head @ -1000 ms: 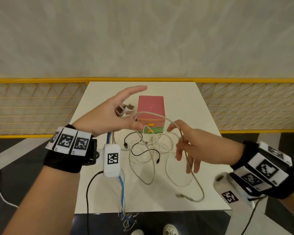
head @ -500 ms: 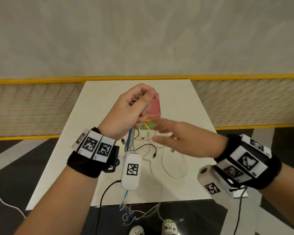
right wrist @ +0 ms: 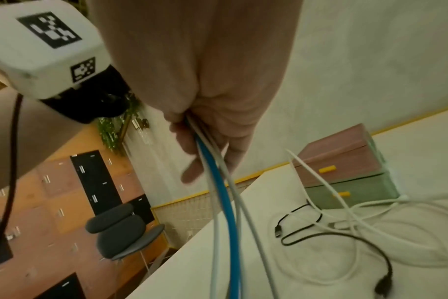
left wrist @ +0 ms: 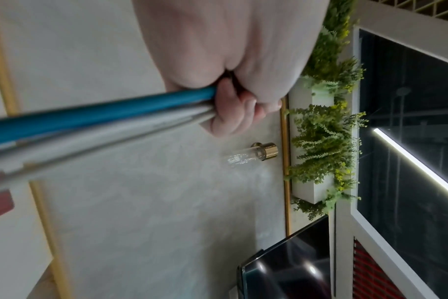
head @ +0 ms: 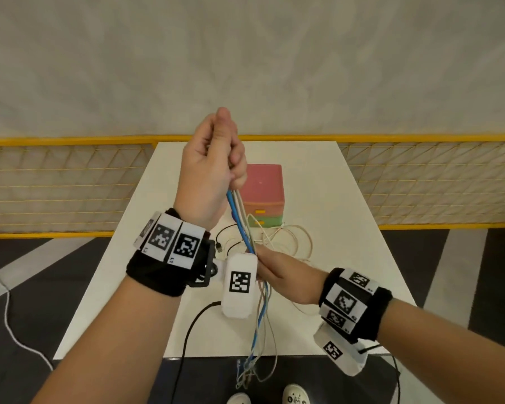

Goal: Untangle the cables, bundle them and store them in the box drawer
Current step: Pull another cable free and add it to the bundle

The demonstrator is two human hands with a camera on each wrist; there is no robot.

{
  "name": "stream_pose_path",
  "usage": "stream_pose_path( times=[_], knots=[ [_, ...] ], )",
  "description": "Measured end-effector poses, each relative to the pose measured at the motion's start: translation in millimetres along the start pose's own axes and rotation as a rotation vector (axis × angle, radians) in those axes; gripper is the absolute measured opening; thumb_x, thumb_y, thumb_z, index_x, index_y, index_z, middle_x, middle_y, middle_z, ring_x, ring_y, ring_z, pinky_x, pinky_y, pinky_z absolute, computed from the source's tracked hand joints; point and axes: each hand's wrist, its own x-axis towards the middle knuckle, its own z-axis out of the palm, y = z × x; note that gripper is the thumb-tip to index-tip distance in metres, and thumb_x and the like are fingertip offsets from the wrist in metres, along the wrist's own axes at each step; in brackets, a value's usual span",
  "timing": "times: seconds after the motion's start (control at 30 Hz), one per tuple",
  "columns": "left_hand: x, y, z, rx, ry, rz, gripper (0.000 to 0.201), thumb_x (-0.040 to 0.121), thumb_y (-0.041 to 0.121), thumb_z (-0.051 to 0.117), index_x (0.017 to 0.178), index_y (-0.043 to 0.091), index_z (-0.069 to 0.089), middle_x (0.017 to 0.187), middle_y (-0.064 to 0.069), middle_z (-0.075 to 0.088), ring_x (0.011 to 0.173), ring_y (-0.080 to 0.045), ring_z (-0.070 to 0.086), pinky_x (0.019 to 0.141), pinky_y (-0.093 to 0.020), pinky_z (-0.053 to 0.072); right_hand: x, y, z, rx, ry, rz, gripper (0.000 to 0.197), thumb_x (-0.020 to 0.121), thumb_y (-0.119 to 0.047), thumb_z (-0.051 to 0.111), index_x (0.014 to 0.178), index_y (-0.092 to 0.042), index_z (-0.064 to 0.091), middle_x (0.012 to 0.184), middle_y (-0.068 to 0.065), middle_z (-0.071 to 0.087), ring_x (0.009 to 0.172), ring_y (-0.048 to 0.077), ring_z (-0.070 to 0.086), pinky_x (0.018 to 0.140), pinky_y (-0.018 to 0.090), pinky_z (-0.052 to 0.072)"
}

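Observation:
My left hand (head: 231,170) is raised above the table and grips the top of a bundle of blue and white cables (head: 241,223). My right hand (head: 261,259) grips the same bundle lower down, and the strands are straight between the two hands. Below my right hand they hang past the table's front edge. In the left wrist view my curled fingers (left wrist: 230,109) clamp the blue and white strands (left wrist: 90,119). The right wrist view has fingers (right wrist: 192,145) wrapped round the bundle (right wrist: 225,202). The box (head: 264,193), a pink drawer over a green one, stands shut behind.
Loose white cables (head: 289,237) and a thin black cable (right wrist: 345,238) lie tangled on the white table (head: 347,258) in front of the box. A yellow mesh fence (head: 70,185) runs behind the table. A grey chair (right wrist: 123,232) stands off to the left.
My left hand has closed on the cable ends and risen. My right hand has moved left beneath it and taken hold of the bundle, which now runs straight.

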Motion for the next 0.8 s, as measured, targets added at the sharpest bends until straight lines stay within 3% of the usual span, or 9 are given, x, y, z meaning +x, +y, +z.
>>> stream_pose_path(
  times=[0.1, 0.2, 0.3, 0.4, 0.53, 0.63, 0.7, 0.77, 0.8],
  knots=[
    [-4, -13, -5, 0.071, -0.007, -0.064, 0.038, 0.104, 0.031, 0.036, 0.070, 0.016, 0.041, 0.055, 0.003, 0.036, 0.040, -0.008, 0.025, 0.038, -0.017, 0.022, 7, 3, -5, -0.036, -0.065, -0.009, 0.026, 0.100, -0.024, 0.037, 0.110, 0.000, 0.043, 0.096, 0.009, 0.061, 0.086, 0.021, 0.058, 0.084, 0.044, 0.049],
    [-16, -37, -7, 0.261, -0.067, -0.118, 0.042, 0.101, 0.037, 0.040, 0.066, 0.015, 0.043, 0.060, -0.012, 0.036, 0.041, -0.014, 0.027, 0.040, -0.021, 0.024, 17, -9, -5, 0.217, 0.063, -0.073, 0.029, 0.099, -0.020, 0.036, 0.120, 0.001, 0.039, 0.099, 0.005, 0.061, 0.095, 0.022, 0.060, 0.092, 0.040, 0.049],
    [-24, -51, -10, 0.355, -0.034, -0.136, 0.045, 0.101, 0.039, 0.040, 0.065, 0.012, 0.042, 0.061, -0.015, 0.034, 0.043, -0.016, 0.025, 0.042, -0.023, 0.022, 25, -5, 9, 0.295, 0.087, -0.081, 0.026, 0.100, -0.019, 0.028, 0.105, 0.000, 0.044, 0.088, 0.005, 0.057, 0.084, 0.016, 0.058, 0.085, 0.042, 0.049],
    [-19, -54, -18, 0.293, 0.080, -0.147, 0.047, 0.102, 0.038, 0.041, 0.062, 0.012, 0.040, 0.061, -0.011, 0.032, 0.040, -0.014, 0.024, 0.040, -0.022, 0.019, 22, 22, 28, 0.106, -0.025, -0.017, 0.026, 0.101, -0.026, 0.028, 0.098, -0.005, 0.042, 0.088, 0.009, 0.054, 0.078, 0.022, 0.051, 0.081, 0.043, 0.045],
    [-12, -55, -30, 0.252, 0.191, -0.160, 0.047, 0.101, 0.039, 0.041, 0.061, 0.015, 0.039, 0.061, -0.008, 0.031, 0.040, -0.011, 0.024, 0.040, -0.021, 0.017, 16, 66, 35, -0.116, -0.269, 0.125, 0.031, 0.101, -0.028, 0.031, 0.116, -0.007, 0.047, 0.115, 0.012, 0.061, 0.102, 0.027, 0.058, 0.095, 0.041, 0.045],
    [-7, -54, -37, 0.236, 0.238, -0.159, 0.045, 0.101, 0.040, 0.041, 0.064, 0.015, 0.038, 0.061, -0.003, 0.034, 0.040, -0.009, 0.025, 0.041, -0.023, 0.015, 9, 88, 15, -0.231, -0.448, 0.230, 0.030, 0.094, -0.018, 0.050, 0.123, -0.012, 0.052, 0.128, 0.005, 0.058, 0.116, 0.020, 0.055, 0.101, 0.029, 0.042],
    [-4, -55, -41, 0.234, 0.251, -0.171, 0.044, 0.101, 0.040, 0.042, 0.065, 0.015, 0.037, 0.062, -0.004, 0.032, 0.041, -0.010, 0.024, 0.043, -0.026, 0.012, 7, 100, -9, -0.154, -0.371, 0.327, 0.025, 0.086, -0.004, 0.052, 0.104, -0.016, 0.064, 0.113, 0.005, 0.066, 0.106, 0.021, 0.063, 0.092, 0.026, 0.048],
    [-3, -59, -43, 0.249, 0.254, -0.191, 0.044, 0.101, 0.041, 0.042, 0.066, 0.015, 0.036, 0.063, -0.004, 0.032, 0.042, -0.010, 0.024, 0.045, -0.029, 0.012, 10, 120, -33, -0.106, -0.128, 0.416, 0.032, 0.078, 0.003, 0.045, 0.076, -0.023, 0.064, 0.091, 0.006, 0.069, 0.091, 0.027, 0.067, 0.081, 0.029, 0.052],
    [-3, -62, -43, 0.259, 0.255, -0.201, 0.044, 0.100, 0.041, 0.042, 0.066, 0.014, 0.036, 0.063, -0.004, 0.032, 0.043, -0.010, 0.024, 0.045, -0.030, 0.012, 12, 131, -46, -0.152, -0.004, 0.460, 0.034, 0.077, 0.004, 0.044, 0.071, -0.025, 0.062, 0.089, 0.004, 0.067, 0.089, 0.028, 0.066, 0.078, 0.028, 0.050]
  ],
)
